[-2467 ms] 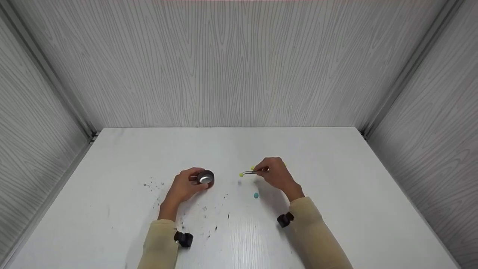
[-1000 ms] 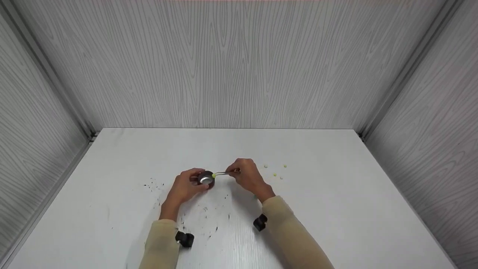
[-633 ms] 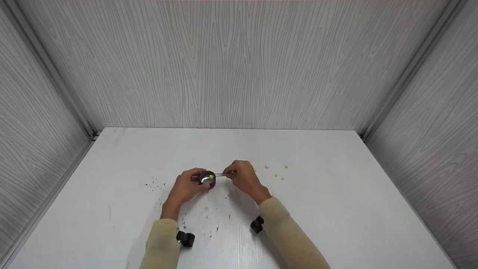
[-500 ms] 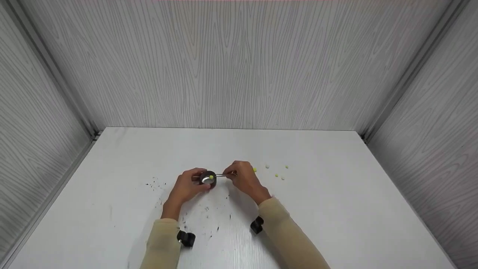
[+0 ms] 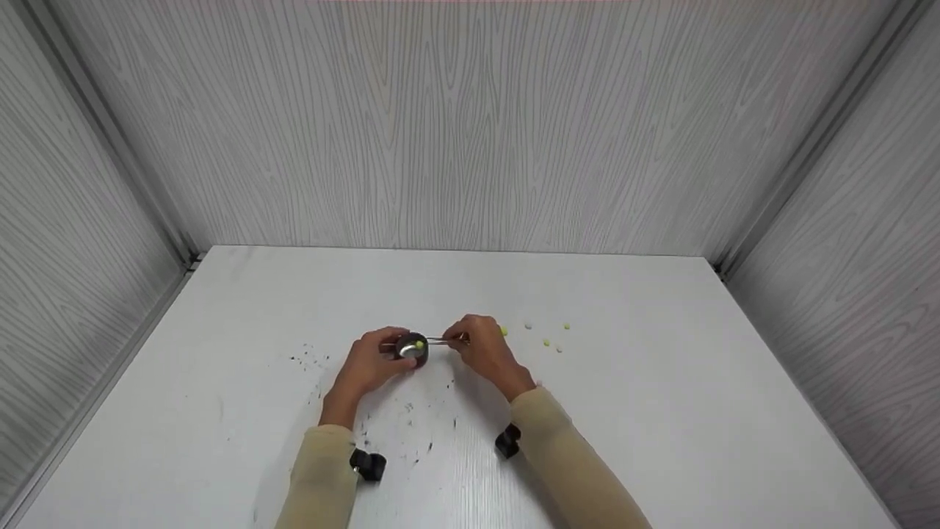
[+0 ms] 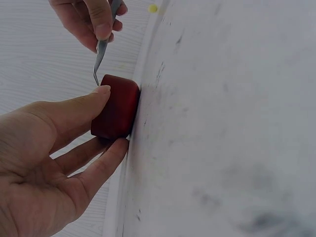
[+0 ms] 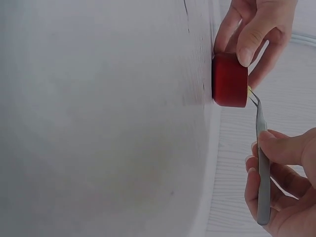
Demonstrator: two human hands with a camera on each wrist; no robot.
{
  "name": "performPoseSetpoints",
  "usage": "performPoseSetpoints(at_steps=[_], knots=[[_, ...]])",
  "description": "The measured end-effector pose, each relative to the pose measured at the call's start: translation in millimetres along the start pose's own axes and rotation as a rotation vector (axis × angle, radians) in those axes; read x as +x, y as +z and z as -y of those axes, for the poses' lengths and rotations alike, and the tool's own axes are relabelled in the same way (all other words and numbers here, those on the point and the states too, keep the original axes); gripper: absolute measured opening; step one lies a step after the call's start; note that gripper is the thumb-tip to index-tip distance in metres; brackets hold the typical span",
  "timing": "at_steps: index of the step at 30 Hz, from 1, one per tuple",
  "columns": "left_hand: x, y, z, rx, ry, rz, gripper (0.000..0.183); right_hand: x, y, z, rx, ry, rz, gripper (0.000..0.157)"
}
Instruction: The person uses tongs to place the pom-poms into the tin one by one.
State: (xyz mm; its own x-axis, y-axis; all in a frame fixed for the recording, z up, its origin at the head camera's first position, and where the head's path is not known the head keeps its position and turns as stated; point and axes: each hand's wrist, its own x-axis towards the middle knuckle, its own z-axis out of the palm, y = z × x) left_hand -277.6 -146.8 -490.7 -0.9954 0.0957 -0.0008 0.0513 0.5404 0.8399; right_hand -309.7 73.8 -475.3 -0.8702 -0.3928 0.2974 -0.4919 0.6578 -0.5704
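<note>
Cup sits gripped in the left hand, presumably for steadiness. Right hand pinches tweezers, bent end at the cup's mouth, likely for precision.

The head view looks forward and down from well above the flat white tabletop. Both wrist views, low, near and turned sideways, face across it, sharing the round red metallic cup and bent grey metal tweezers.

Illumination: diffuse, moderate.
Head view: soft shadows lie left of both sleeves; a glint marks the container. Left wrist view: the tabletop edge bows; near smudges blur.
</note>
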Motion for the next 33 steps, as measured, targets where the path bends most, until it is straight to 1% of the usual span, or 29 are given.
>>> performPoseSetpoints(at_steps=[6,10,14,21,27,33], knots=[[0.3,0.9,1.0,-0.006,0.017,-0.009,0.051,-1,-2.6,-1,0.009,-0.021,-0.007,0.013],[0.1,0.8,1.5,-0.016,0.022,-0.009,0.051,-2,-8.1,-3,0.013,-0.031,-0.021,0.014],[-0.4,0.9,2.0,-0.032,0.033,-0.009,0.052,-6,-18.2,-7,0.034,-0.035,-0.030,0.014],[-0.1,1.2,3.5,-0.019,0.063,-0.007,0.049,-16,-42.0,-18,0.041,-0.050,-0.066,0.012],[-0.2,-0.5,3.3,-0.014,0.061,-0.011,0.048,-22,-60.2,-28,0.040,-0.053,-0.084,0.011],[-1.8,-1.7,3.5,-0.012,0.029,-0.011,0.050,-28,-70.6,-39,0.031,-0.046,-0.073,0.011]])
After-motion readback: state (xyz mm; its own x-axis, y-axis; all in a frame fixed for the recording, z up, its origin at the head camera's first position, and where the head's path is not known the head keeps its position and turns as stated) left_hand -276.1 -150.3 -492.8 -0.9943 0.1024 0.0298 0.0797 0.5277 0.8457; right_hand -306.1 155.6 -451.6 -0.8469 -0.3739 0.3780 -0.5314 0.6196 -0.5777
